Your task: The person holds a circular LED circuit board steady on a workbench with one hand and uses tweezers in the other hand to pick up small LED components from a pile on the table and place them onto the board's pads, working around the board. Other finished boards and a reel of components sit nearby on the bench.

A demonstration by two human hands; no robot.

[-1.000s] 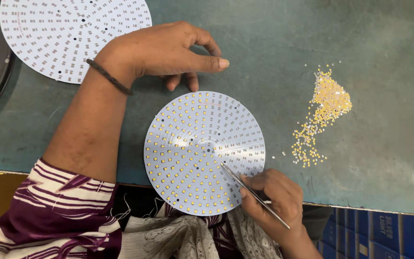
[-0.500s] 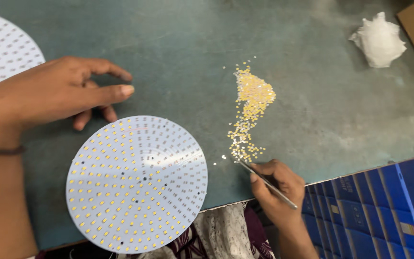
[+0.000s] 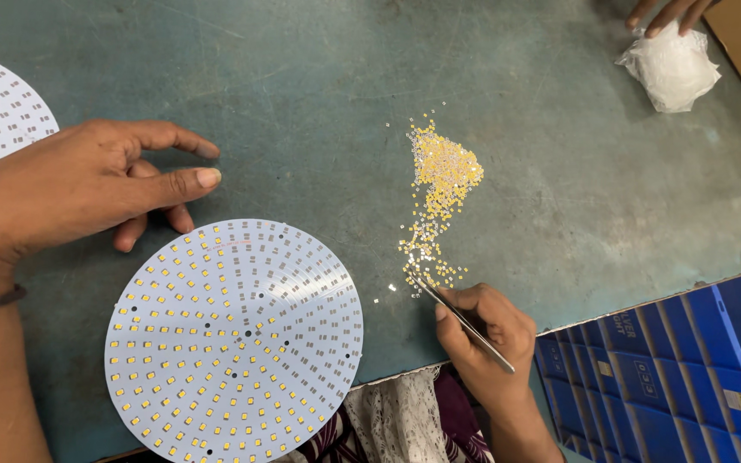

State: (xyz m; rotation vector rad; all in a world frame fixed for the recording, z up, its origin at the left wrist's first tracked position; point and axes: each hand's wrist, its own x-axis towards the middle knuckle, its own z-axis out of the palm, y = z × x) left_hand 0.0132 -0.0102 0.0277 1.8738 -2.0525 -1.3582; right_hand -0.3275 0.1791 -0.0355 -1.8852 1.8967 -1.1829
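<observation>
Tweezers (image 3: 460, 319) in right hand (image 3: 486, 339); tips among chips (image 3: 439, 193), catch unclear.

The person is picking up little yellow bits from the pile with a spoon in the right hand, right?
Not a spoon. The head view shows the right hand holding thin metal tweezers, their tips at the near edge of the pile of little yellow bits.

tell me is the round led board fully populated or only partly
Only partly: the round board has yellow chips across its left and lower part, while the upper right sector shows bare pads.
</observation>
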